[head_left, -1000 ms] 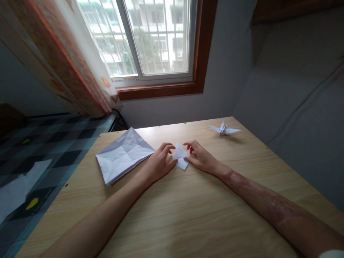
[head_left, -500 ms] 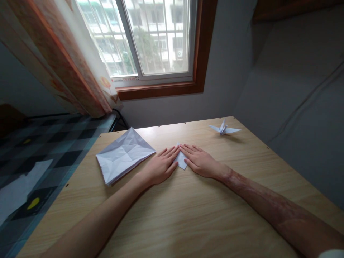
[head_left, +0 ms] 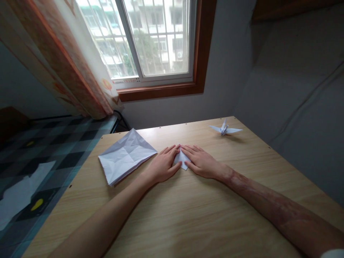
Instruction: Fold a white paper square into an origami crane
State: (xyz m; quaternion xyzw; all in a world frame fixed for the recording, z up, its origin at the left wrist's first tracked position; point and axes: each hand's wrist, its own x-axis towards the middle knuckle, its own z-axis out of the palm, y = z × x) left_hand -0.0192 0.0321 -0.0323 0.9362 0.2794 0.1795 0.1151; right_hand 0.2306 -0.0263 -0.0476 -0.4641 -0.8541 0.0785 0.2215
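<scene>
A small folded piece of white paper [head_left: 182, 159] lies on the wooden table [head_left: 193, 208] between my two hands. My left hand [head_left: 162, 164] lies flat on its left side, fingers stretched out and pressing down. My right hand [head_left: 201, 162] lies flat on its right side in the same way, fingertips almost meeting those of the left. Most of the paper is hidden under my fingers.
A stack of creased white sheets [head_left: 125, 155] lies to the left of my hands. A finished paper crane [head_left: 225, 129] stands at the far right of the table. A window [head_left: 150, 39] and curtain [head_left: 67, 61] are behind; a checked cloth [head_left: 43, 150] lies left.
A second ago my fingers were curled and pinching the paper, which stood partly raised. Both hands have since flattened onto it and pressed it down.
</scene>
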